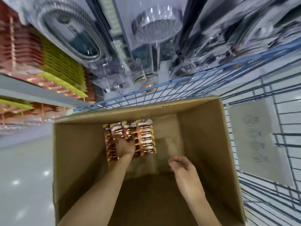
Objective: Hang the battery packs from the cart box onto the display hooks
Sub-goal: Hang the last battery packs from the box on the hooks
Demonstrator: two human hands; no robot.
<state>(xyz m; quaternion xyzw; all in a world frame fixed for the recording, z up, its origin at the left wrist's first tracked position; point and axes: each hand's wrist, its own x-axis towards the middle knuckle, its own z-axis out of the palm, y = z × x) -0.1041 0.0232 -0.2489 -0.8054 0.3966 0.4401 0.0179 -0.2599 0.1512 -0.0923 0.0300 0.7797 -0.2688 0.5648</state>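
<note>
Battery packs under left grip.

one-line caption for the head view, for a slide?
Left hand reaches the battery packs deep in the cardboard box in the blue wire cart; right hand hovers empty.

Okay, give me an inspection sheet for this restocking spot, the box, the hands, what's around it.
Surface: cardboard box standing in a blue wire cart, open at the top.
Job's things: battery packs stacked against the box's far wall.
Clutter: nothing seen.
Grippers: left hand reaches down onto the packs, grip hidden; right hand open, holding nothing.
Cables: nothing seen.
Surroundings: hanging red and yellow packs at left, packaged shower heads ahead, pale floor.
</note>
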